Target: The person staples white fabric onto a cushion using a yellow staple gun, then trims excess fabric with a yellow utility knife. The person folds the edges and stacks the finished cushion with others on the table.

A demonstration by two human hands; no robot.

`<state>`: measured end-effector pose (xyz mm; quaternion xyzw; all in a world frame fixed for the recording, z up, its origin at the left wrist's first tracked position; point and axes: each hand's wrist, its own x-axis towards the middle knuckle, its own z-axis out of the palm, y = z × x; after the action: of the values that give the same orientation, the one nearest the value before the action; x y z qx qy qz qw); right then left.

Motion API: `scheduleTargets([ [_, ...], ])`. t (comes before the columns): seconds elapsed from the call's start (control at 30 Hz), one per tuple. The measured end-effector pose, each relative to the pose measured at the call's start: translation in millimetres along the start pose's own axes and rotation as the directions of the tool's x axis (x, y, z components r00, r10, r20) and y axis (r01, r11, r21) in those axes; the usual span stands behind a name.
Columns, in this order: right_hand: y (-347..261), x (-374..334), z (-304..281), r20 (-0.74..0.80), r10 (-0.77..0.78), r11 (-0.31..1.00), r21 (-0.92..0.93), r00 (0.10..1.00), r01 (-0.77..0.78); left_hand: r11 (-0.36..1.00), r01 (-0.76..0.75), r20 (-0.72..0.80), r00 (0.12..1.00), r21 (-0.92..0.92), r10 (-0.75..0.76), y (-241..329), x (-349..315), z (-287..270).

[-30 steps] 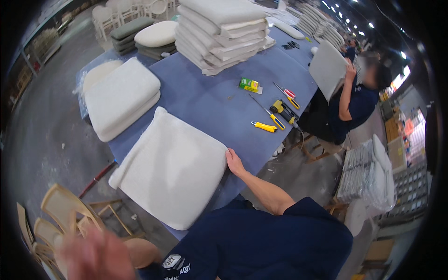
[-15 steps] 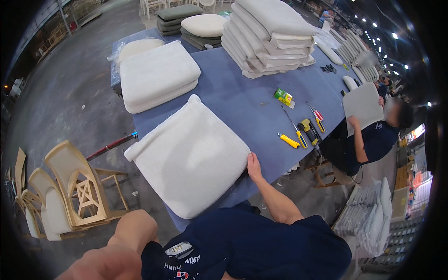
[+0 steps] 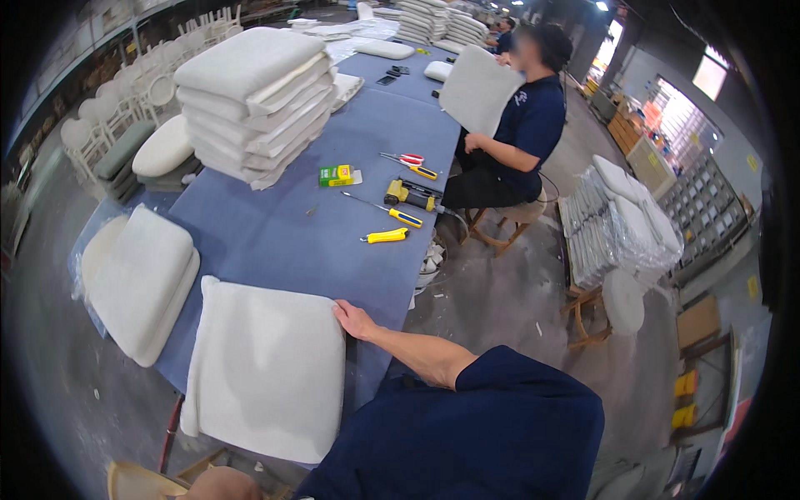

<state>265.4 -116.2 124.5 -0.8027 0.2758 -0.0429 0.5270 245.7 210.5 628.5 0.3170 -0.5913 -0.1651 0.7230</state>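
Observation:
A pale seat cushion lies flat on the blue-covered table in front of me, its far left corner folded into a small peak. My right hand is closed on the cushion's right edge, near its far right corner. Part of my bent left arm shows at the bottom edge; the left hand itself is out of sight. To the left of this cushion stand two stacked pale cushions.
A tall stack of pale cushions stands farther back. A yellow-handled cutter, a screwdriver, a staple gun, scissors and a green-yellow box lie right of it. A co-worker sits at right holding a cushion panel.
My view has swung to the right, so the table and cushions appear farther left. My right hand stays on the cushion's edge. My left arm has dropped mostly out of view.

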Motion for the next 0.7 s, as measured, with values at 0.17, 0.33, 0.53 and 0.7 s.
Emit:
scheduleTargets([
  [0.17,4.8,0.2,1.2,-0.003,-0.019,1.000,-0.001,1.000,0.019,0.958,-0.149,-0.102,0.979,0.246,0.179,-61.4,-26.2,-48.0],
  [0.33,1.9,-1.5,0.3,0.007,-0.026,1.000,0.001,1.000,0.026,0.861,0.485,-0.654,0.703,0.154,-0.280,-186.5,-139.3,-92.5],
  [0.53,3.0,-2.0,-7.8,0.023,-0.016,1.000,0.002,1.000,0.016,0.378,0.913,-0.776,0.349,0.154,-0.526,-280.1,-288.1,-85.4],
  [0.7,-3.3,-4.2,-6.3,0.038,-0.006,0.999,0.038,0.999,0.005,0.255,0.902,-0.800,0.428,0.348,-0.421,-290.5,-326.8,-67.1],
])
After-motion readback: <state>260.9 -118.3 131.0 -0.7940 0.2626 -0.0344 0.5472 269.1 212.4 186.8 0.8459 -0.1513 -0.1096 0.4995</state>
